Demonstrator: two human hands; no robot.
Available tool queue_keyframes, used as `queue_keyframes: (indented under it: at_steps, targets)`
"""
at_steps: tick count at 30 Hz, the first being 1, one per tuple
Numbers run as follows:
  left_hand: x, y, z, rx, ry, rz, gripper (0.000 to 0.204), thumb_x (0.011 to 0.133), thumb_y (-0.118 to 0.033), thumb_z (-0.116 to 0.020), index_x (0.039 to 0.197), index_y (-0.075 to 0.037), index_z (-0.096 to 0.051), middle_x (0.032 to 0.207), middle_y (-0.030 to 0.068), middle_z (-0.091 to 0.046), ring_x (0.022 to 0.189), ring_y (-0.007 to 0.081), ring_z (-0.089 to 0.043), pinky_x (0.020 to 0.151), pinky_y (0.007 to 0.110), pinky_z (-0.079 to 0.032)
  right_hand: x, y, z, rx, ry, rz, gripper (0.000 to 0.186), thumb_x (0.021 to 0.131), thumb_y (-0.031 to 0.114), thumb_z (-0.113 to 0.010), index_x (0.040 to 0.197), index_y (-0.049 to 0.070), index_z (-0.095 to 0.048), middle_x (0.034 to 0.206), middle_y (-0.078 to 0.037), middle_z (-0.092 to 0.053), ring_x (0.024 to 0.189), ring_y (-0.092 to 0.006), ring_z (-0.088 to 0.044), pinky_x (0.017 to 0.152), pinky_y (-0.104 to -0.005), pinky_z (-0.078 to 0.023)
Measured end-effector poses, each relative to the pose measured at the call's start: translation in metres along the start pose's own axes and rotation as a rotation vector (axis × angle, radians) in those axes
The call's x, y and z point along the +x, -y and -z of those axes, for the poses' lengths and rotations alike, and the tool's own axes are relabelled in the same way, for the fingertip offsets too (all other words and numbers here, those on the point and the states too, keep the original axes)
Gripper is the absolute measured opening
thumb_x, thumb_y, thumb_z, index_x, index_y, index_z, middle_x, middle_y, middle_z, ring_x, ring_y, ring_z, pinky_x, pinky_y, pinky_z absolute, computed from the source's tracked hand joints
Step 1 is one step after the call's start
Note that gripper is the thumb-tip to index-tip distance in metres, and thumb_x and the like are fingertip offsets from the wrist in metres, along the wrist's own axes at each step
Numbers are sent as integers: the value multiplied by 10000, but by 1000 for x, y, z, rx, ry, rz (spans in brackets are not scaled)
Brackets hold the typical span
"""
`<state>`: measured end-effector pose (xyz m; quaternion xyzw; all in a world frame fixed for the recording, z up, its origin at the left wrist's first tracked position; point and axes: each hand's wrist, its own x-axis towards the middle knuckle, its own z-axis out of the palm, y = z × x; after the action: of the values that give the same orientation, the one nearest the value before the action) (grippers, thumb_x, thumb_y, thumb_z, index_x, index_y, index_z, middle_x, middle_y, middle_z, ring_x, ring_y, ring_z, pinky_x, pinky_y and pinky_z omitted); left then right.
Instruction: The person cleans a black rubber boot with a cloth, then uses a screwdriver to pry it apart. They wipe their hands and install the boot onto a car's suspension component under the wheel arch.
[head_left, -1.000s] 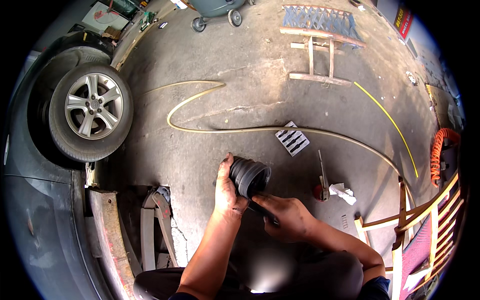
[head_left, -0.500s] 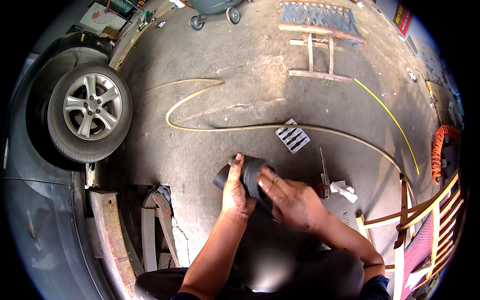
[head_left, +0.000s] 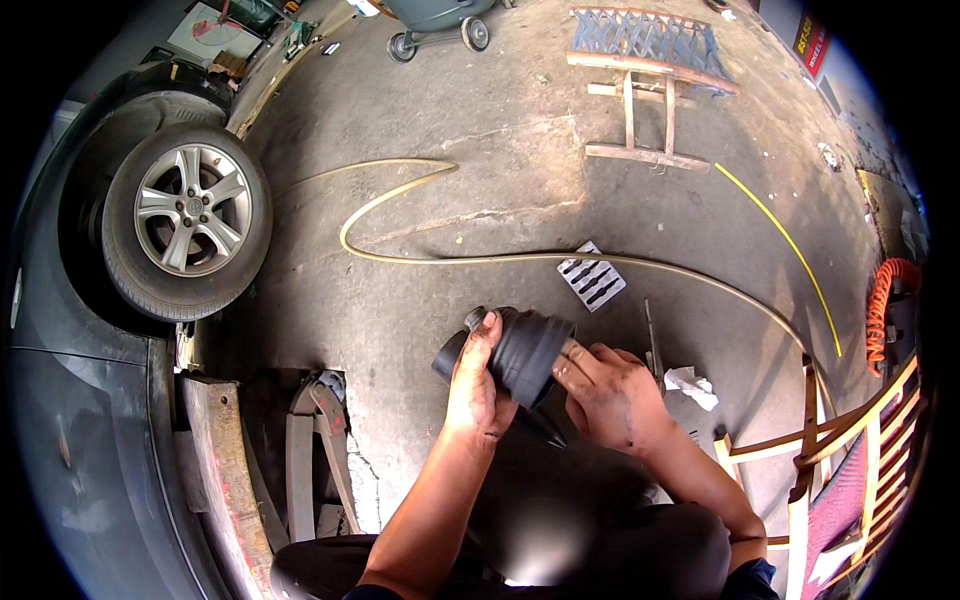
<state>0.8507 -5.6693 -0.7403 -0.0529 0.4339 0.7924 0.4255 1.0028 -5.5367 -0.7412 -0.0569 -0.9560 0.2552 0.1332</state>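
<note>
A black ribbed rubber boot [head_left: 532, 355] is held in my left hand [head_left: 475, 390], whose thumb lies along its narrower left side, beside another dark cylindrical piece [head_left: 446, 364]. My right hand [head_left: 617, 400] is at the boot's wide right end, fingertips bent against or inside the rim; which, I cannot tell. A dark elongated piece [head_left: 550, 430] shows beneath my hands, partly hidden.
A car [head_left: 80, 440] with a wheel [head_left: 130, 230] leaning on it is left, near a jack [head_left: 325, 420]. A hose [head_left: 480, 259], tool card [head_left: 591, 276], rag [head_left: 695, 385], coiled orange hose [head_left: 878, 305], wooden chair [head_left: 865, 440] and wooden frame [head_left: 650, 70] are around me.
My left hand and the boot have moved right, and the boot's open end has turned away from view. My right hand has moved up from the dark piece below to the boot's rim.
</note>
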Motion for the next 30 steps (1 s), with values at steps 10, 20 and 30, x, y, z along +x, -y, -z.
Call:
queue_keyframes:
  at_steps: [10,20,30]
  targets:
    - [-4,11,-8,113,235,-31,493,979,-315,-766,1343,-25,-604,1359,198,-693,1402,386,-599,1205,522,-477,-9,-10,-24,364,-114,123,233,775,72,-723,998,63,-656,894,-150,-694,839,-389,-715,757,-472,-603]
    - [2,16,-10,137,491,43,656,844,-345,-858,1372,-61,-592,1589,243,-543,1521,398,-486,1296,523,-349,-23,-7,-30,1099,-104,32,435,814,74,-783,1231,17,-676,1022,-117,-744,833,-291,-735,774,-431,-620]
    - [3,18,-17,160,738,20,760,755,-232,-913,1412,-44,-579,1401,186,-602,1419,337,-541,1250,478,-383,-49,-15,-22,2230,38,-450,771,713,72,-840,1423,-32,-561,1061,-139,-719,812,-243,-718,674,-406,-590]
